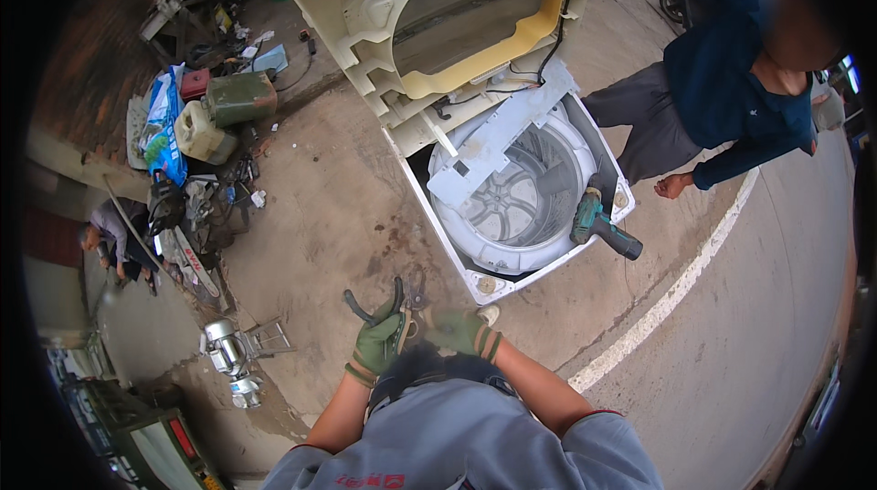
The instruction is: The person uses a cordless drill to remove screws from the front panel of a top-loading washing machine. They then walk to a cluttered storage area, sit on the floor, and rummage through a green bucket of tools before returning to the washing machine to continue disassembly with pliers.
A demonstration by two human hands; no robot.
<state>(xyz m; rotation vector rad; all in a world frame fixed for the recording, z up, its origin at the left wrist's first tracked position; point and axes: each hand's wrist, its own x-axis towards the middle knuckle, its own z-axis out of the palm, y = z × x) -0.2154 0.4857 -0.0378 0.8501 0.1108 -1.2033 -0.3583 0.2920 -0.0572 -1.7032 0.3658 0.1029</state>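
Observation:
My left hand (pixel 376 344), in a green work glove, is closed on a plier-like tool whose two dark curved handles (pixel 373 315) spread apart beyond the fingers. Close by on its right is my right hand (pixel 454 329), gloved the same way and smeared by motion, so its fingers cannot be made out. Between and just beyond the hands is a small greyish metal piece (pixel 417 296), too unclear to name. Ahead stands a top-loading washing machine (pixel 484 284) with its top cover (pixel 365 20) tipped up and its drum (pixel 512 193) exposed. A teal cordless drill (pixel 598 223) rests on its right rim.
A person in a dark blue shirt (pixel 703 88) stands right of the machine. Jerry cans (pixel 239 97), bags and scrap lie along the left wall. A silver motor-like unit (pixel 227 350) sits on the concrete at left. Another person (pixel 114 234) crouches far left.

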